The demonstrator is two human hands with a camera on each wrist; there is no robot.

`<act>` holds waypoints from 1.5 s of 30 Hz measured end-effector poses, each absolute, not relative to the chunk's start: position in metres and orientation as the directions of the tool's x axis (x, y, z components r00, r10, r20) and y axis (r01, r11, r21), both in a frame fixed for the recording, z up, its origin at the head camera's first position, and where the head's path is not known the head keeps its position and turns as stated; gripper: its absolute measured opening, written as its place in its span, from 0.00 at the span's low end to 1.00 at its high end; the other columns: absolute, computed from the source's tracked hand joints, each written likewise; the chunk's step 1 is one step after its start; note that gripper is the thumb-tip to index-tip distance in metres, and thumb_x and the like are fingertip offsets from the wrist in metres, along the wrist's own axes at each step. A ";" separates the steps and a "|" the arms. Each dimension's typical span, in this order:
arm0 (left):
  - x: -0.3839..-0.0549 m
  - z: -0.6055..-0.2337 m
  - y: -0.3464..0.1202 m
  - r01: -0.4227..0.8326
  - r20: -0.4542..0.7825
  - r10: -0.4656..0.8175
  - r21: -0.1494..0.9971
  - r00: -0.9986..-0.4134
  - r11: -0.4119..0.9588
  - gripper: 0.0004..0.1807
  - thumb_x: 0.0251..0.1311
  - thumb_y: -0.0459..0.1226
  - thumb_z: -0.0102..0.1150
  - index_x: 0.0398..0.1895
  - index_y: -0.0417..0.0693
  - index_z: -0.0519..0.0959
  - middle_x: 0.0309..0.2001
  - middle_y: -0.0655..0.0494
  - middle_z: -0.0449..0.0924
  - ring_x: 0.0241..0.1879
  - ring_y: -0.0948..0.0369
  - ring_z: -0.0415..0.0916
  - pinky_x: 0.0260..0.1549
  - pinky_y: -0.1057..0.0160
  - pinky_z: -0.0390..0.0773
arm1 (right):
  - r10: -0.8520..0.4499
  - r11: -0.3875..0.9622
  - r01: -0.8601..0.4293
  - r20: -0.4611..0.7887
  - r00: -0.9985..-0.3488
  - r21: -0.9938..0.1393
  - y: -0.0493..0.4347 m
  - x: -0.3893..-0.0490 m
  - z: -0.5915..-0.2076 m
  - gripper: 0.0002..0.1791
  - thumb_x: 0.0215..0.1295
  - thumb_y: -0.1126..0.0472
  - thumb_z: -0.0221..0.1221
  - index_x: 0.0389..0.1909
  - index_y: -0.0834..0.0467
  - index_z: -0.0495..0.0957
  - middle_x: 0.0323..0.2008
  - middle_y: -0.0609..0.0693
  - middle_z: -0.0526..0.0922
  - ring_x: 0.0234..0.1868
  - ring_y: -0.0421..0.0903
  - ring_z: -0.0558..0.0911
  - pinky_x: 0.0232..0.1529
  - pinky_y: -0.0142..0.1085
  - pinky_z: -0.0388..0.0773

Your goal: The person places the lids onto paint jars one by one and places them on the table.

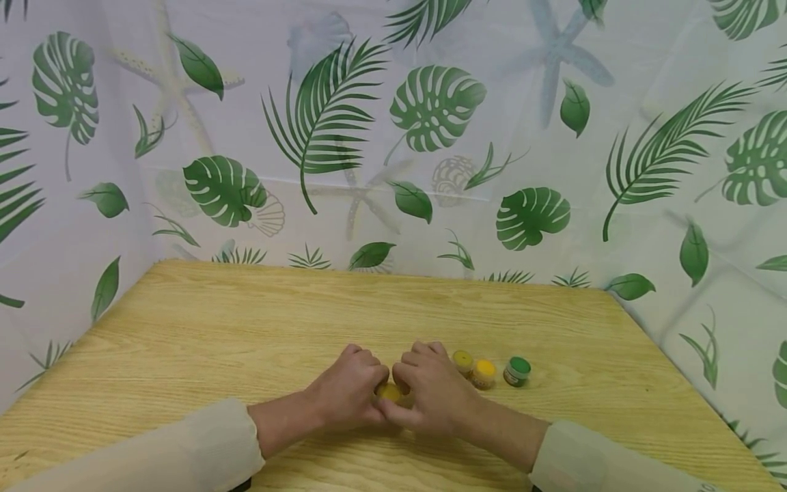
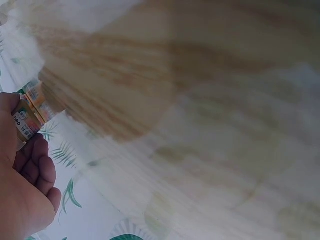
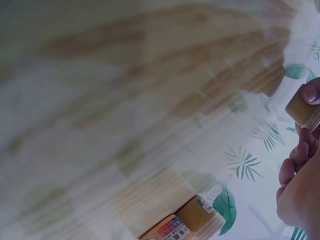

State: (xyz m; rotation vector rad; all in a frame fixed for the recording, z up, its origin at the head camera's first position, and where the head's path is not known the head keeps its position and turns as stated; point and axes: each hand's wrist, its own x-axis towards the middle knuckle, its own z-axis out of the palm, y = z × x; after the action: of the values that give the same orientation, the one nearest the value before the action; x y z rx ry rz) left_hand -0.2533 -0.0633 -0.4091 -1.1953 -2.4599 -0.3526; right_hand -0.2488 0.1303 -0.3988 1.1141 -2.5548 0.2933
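Observation:
Between both hands, low over the front middle of the table, is a small ochre-yellow paint jar [image 1: 389, 393]. My left hand [image 1: 347, 388] grips it from the left, and my right hand [image 1: 432, 393] grips it from the right. In the left wrist view the jar's printed label [image 2: 24, 121] shows between thumb and curled fingers. The right wrist view has the thumb on the jar's ochre body [image 3: 300, 107], with fingers curled underneath. The hands hide much of the jar in the head view.
Just right of my right hand stand an olive-yellow jar [image 1: 462, 359] and a bright yellow jar [image 1: 484, 373], side by side. A green-topped jar [image 1: 518, 370] is a little further right. The wood-grain table [image 1: 246, 321] meets a leaf-printed curtain [image 1: 369, 225] at the back.

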 end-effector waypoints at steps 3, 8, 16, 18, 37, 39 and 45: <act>-0.253 -0.410 -0.063 0.794 0.444 0.700 0.046 -0.560 0.606 0.18 0.47 0.51 0.71 0.16 0.54 0.73 0.16 0.68 0.67 0.20 0.72 0.59 0.35 0.68 0.67 | -0.660 0.683 -0.728 0.382 -0.647 -0.053 0.131 -0.248 -0.400 0.22 0.61 0.38 0.60 0.18 0.47 0.68 0.18 0.35 0.64 0.27 0.36 0.61 0.42 0.37 0.62; -0.252 -0.411 -0.062 0.781 0.456 0.685 0.038 -0.569 0.624 0.16 0.45 0.50 0.71 0.20 0.52 0.76 0.18 0.66 0.71 0.21 0.72 0.62 0.36 0.66 0.69 | -0.651 0.690 -0.721 0.386 -0.654 -0.058 0.131 -0.248 -0.402 0.17 0.61 0.38 0.60 0.31 0.48 0.77 0.28 0.38 0.75 0.33 0.36 0.68 0.46 0.39 0.65; -0.253 -0.413 -0.062 0.766 0.440 0.677 0.040 -0.590 0.642 0.18 0.46 0.52 0.72 0.21 0.52 0.76 0.19 0.67 0.71 0.22 0.71 0.61 0.37 0.66 0.68 | -0.677 0.666 -0.746 0.395 -0.621 -0.031 0.132 -0.247 -0.404 0.12 0.58 0.44 0.61 0.31 0.48 0.76 0.30 0.37 0.72 0.35 0.36 0.68 0.46 0.39 0.65; -0.253 -0.413 -0.062 0.769 0.441 0.679 0.041 -0.587 0.638 0.18 0.47 0.52 0.72 0.21 0.53 0.75 0.19 0.67 0.71 0.22 0.71 0.61 0.37 0.65 0.68 | -0.675 0.667 -0.744 0.396 -0.623 -0.033 0.131 -0.247 -0.404 0.12 0.58 0.44 0.61 0.30 0.47 0.75 0.30 0.36 0.72 0.35 0.36 0.68 0.46 0.39 0.65; -0.251 -0.416 -0.061 0.801 0.500 0.695 -0.002 -0.517 0.598 0.19 0.46 0.54 0.72 0.18 0.54 0.74 0.18 0.67 0.70 0.21 0.72 0.62 0.35 0.66 0.70 | -0.664 0.660 -0.751 0.486 -0.568 0.025 0.130 -0.249 -0.406 0.22 0.58 0.41 0.64 0.15 0.47 0.68 0.18 0.35 0.64 0.25 0.35 0.63 0.41 0.36 0.64; -0.251 -0.416 -0.061 0.803 0.503 0.698 -0.013 -0.510 0.596 0.20 0.45 0.54 0.72 0.18 0.54 0.74 0.18 0.66 0.70 0.21 0.72 0.62 0.35 0.67 0.70 | -0.663 0.661 -0.750 0.491 -0.565 0.030 0.129 -0.249 -0.405 0.23 0.57 0.41 0.65 0.14 0.47 0.68 0.17 0.35 0.62 0.24 0.35 0.62 0.41 0.37 0.64; -0.252 -0.413 -0.063 0.783 0.461 0.690 0.017 -0.558 0.622 0.18 0.45 0.52 0.73 0.21 0.52 0.76 0.20 0.66 0.73 0.23 0.71 0.65 0.34 0.67 0.69 | -0.644 0.695 -0.718 0.422 -0.638 -0.024 0.130 -0.247 -0.404 0.17 0.59 0.39 0.63 0.25 0.48 0.75 0.23 0.37 0.71 0.29 0.36 0.68 0.46 0.41 0.64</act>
State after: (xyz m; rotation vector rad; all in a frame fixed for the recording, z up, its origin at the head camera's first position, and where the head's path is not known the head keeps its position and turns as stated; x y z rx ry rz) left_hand -0.2515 -0.0626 -0.4134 -1.1687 -2.4348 -0.3070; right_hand -0.2472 0.1298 -0.4037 1.0613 -2.5237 0.2670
